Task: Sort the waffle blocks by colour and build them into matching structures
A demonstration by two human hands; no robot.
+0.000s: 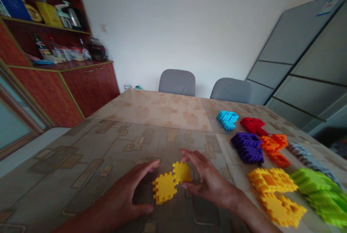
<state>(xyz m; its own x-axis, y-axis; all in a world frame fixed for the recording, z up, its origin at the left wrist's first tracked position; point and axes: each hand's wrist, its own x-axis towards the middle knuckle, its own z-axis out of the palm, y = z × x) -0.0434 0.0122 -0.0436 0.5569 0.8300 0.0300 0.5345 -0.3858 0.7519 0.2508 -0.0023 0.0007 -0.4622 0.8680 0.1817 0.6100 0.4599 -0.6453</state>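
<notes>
Two yellow square interlocking tiles with notched edges lie close together on the table in front of me, touching at a corner or overlapping slightly. My left hand (130, 191) is open beside the left yellow tile (165, 188), thumb and fingers spread, with a gap between them and the tile. The right yellow tile (181, 172) looks a little tilted. It sits between the thumb and fingertips of my right hand (207, 178), which hold it at its upper and lower right edges.
To the right are stacks of yellow-orange tiles (273, 180), green tiles (320, 189), purple tiles (248, 148), orange tiles (273, 146), red tiles (253, 124), blue tiles (227, 119) and grey tiles (311, 157). Two grey chairs (177, 82) stand behind the patterned tablecloth (108, 142).
</notes>
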